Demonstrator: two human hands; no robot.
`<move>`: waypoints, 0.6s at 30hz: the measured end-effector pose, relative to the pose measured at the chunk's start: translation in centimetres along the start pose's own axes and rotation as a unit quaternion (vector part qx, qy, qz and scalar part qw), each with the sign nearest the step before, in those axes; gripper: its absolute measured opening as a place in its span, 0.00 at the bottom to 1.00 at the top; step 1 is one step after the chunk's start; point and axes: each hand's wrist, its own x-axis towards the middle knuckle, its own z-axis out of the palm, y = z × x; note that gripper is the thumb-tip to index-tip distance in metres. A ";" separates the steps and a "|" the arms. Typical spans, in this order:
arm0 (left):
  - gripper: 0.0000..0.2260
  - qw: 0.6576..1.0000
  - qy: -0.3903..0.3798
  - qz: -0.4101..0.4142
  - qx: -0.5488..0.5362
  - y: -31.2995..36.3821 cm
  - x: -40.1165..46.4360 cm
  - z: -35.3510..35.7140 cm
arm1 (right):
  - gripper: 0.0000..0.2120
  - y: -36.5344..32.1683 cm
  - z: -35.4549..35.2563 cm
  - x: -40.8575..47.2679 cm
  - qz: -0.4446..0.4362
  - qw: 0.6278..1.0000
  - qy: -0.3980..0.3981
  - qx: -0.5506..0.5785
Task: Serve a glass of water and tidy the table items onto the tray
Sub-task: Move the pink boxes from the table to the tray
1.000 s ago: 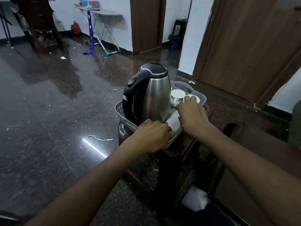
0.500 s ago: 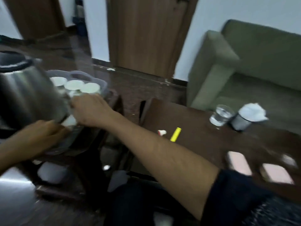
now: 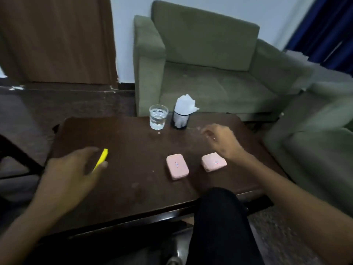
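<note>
A glass of water (image 3: 158, 117) stands at the far edge of the dark brown table (image 3: 133, 180), with a black holder of white tissues (image 3: 181, 114) just to its right. Two pink cases (image 3: 177, 166) (image 3: 214, 162) lie side by side near the middle. At the left lies a yellow pen (image 3: 101, 158). My left hand (image 3: 72, 171) hovers over that pen's near end, fingers spread, holding nothing. My right hand (image 3: 222, 139) hangs over the table beyond the right pink case, fingers loosely curled and empty. The tray and kettle are out of view.
A green armchair (image 3: 200, 69) stands right behind the table and a second green seat (image 3: 317, 134) at the right. A brown door (image 3: 57, 39) is at the back left. My dark-trousered knee (image 3: 219, 217) overlaps the table's near edge.
The view swung right from the kettle tray to the table. Both hands left the tray and now hover over the table, left by the yellow pen, right past the pink cases.
</note>
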 end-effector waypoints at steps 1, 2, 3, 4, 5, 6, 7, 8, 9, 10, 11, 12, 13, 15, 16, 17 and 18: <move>0.23 0.999 -0.040 0.010 0.016 3.1 0.7 0.6 | 0.14 3.1 -0.2 -0.5 0.025 1.000 -0.016 -0.003; 0.27 0.996 -0.086 0.020 0.016 5.2 1.4 2.8 | 0.16 5.6 0.0 -1.1 0.041 0.998 -0.040 -0.002; 0.31 0.992 -0.127 0.009 0.010 7.4 2.1 4.8 | 0.18 7.7 0.2 -1.7 0.054 0.996 -0.068 0.003; 0.35 0.988 -0.151 -0.005 0.007 9.6 2.5 6.7 | 0.19 9.4 0.7 -2.4 0.060 0.994 -0.095 0.009; 0.39 0.985 -0.171 -0.029 -0.007 11.1 2.8 8.6 | 0.21 10.6 1.4 -3.1 0.060 0.992 -0.114 0.016; 0.42 0.981 -0.187 -0.045 -0.012 12.8 3.0 10.5 | 0.23 11.3 2.1 -3.6 0.062 0.990 -0.125 0.023; 0.44 0.978 -0.200 -0.062 -0.012 14.4 3.0 12.3 | 0.25 11.7 2.9 -4.0 0.070 0.989 -0.127 0.030; 0.46 0.974 -0.207 -0.088 -0.012 15.8 2.9 13.8 | 0.28 11.7 3.7 -4.2 0.087 0.988 -0.122 0.036; 0.48 0.972 -0.209 -0.108 -0.006 16.9 2.9 15.3 | 0.31 11.6 4.3 -4.4 0.107 0.987 -0.114 0.044; 0.50 0.972 -0.202 -0.123 0.003 18.0 2.9 16.5 | 0.34 11.4 5.0 -4.4 0.125 0.984 -0.109 0.059; 0.52 0.971 -0.195 -0.135 0.017 18.7 3.0 17.4 | 0.37 11.0 5.6 -4.5 0.137 0.982 -0.106 0.073; 0.54 0.972 -0.187 -0.138 0.034 19.3 2.9 17.9 | 0.40 10.3 6.1 -4.7 0.144 0.981 -0.105 0.078; 0.54 0.973 -0.179 -0.138 0.056 19.8 2.8 18.4 | 0.43 9.8 6.6 -4.8 0.145 0.981 -0.102 0.076; 0.54 0.973 -0.171 -0.128 0.091 20.5 2.6 19.2 | 0.48 9.0 7.3 -4.7 0.140 0.983 -0.094 0.065; 0.54 0.973 -0.165 -0.121 0.103 20.6 2.5 19.4 | 0.49 8.7 7.6 -4.6 0.136 0.984 -0.091 0.062; 0.53 0.973 -0.166 -0.115 0.109 20.6 2.5 19.5 | 0.50 8.5 7.8 -4.6 0.131 0.985 -0.091 0.062; 0.52 0.974 -0.165 -0.112 0.110 20.6 2.5 19.6 | 0.50 8.1 7.9 -4.5 0.125 0.986 -0.093 0.064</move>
